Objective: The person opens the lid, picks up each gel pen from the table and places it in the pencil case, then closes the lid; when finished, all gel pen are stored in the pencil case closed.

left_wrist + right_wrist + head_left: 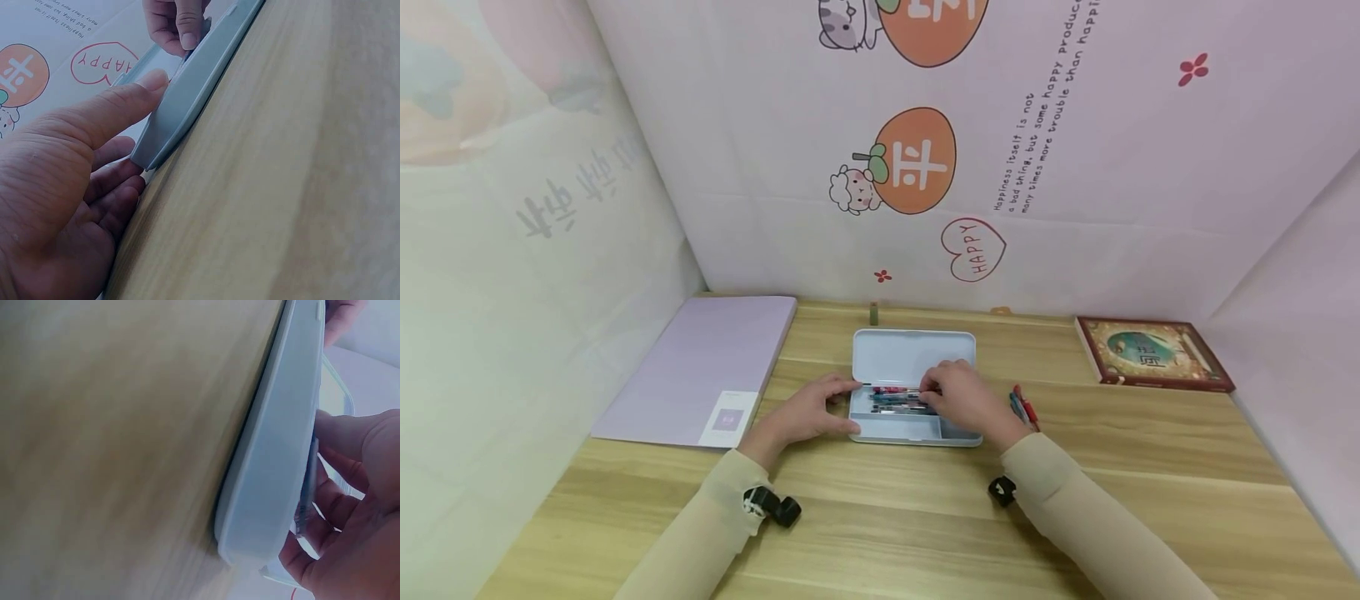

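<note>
A light-blue pencil case point(898, 427) lies on the table with its lid point(910, 354) tilted back. Several pens point(895, 400) are in its long compartment. At its left end, my left hand point(805, 411) holds the case, thumb by the front corner and fingers at the side. In the left wrist view that thumb point(128, 106) lies against the case's rim. My right hand point(962, 396) reaches into the right part of the case with fingertips curled down. In the right wrist view its fingers pinch a dark pen point(307, 487) just behind the case's wall.
Several loose pens point(1024, 408), red and blue-green, lie right of the case, beside my right wrist. A lilac folder point(722, 350) lies at the left and a brown-edged book point(1153, 354) at the back right. Behind the case a small green block point(873, 314) stands near the wall.
</note>
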`<state>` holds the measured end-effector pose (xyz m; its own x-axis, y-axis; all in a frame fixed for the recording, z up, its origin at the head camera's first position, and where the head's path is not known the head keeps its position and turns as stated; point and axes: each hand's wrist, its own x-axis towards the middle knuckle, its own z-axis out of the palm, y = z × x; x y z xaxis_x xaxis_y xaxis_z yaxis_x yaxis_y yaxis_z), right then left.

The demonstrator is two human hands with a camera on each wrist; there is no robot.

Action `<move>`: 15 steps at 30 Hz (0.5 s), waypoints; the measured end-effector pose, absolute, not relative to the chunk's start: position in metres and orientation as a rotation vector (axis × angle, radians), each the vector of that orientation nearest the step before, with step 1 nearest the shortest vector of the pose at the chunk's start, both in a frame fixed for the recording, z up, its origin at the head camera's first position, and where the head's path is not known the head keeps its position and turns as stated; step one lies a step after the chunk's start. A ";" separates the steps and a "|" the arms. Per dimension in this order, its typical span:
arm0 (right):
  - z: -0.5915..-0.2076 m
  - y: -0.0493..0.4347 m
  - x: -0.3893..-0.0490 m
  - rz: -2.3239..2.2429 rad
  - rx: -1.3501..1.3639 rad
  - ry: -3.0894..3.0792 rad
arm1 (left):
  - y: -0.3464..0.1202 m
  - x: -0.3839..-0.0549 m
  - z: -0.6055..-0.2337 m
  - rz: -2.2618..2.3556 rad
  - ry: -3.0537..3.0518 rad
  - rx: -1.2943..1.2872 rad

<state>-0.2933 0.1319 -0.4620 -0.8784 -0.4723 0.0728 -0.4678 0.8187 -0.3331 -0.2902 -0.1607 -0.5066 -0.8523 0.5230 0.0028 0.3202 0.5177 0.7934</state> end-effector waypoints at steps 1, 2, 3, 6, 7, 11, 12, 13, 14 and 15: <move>-0.462 0.131 -0.293 -0.526 -0.775 2.989 | -0.161 -0.290 -0.507 1.247 2.521 0.715; -0.461 0.131 -0.293 -0.512 -0.773 2.992 | -0.161 -0.290 -0.507 1.248 2.519 0.715; -0.461 0.130 -0.293 -0.497 -0.774 2.998 | -0.161 -0.290 -0.506 1.248 2.519 0.715; -0.463 0.130 -0.293 -0.461 -0.774 3.005 | -0.161 -0.290 -0.507 1.251 2.517 0.719; -0.463 0.130 -0.294 -0.457 -0.772 3.004 | -0.161 -0.290 -0.507 1.255 2.516 0.721; -0.463 0.130 -0.294 -0.488 -0.753 3.001 | -0.161 -0.291 -0.509 1.271 2.511 0.730; -0.463 0.130 -0.294 -0.501 -0.747 2.999 | -0.161 -0.291 -0.509 1.276 2.507 0.731; -0.462 0.130 -0.294 -0.516 -0.741 2.995 | -0.161 -0.291 -0.509 1.277 2.505 0.733; -0.462 0.131 -0.294 -0.530 -0.739 2.992 | -0.162 -0.292 -0.509 1.277 2.503 0.732; -0.461 0.131 -0.294 -0.550 -0.729 2.988 | -0.162 -0.292 -0.509 1.276 2.501 0.732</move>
<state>-0.2936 0.1311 -0.4615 -0.8909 -0.4495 0.0657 -0.4434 0.8290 -0.3408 -0.2916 -0.1616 -0.5089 -0.8457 0.5334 0.0139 0.3244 0.4933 0.8071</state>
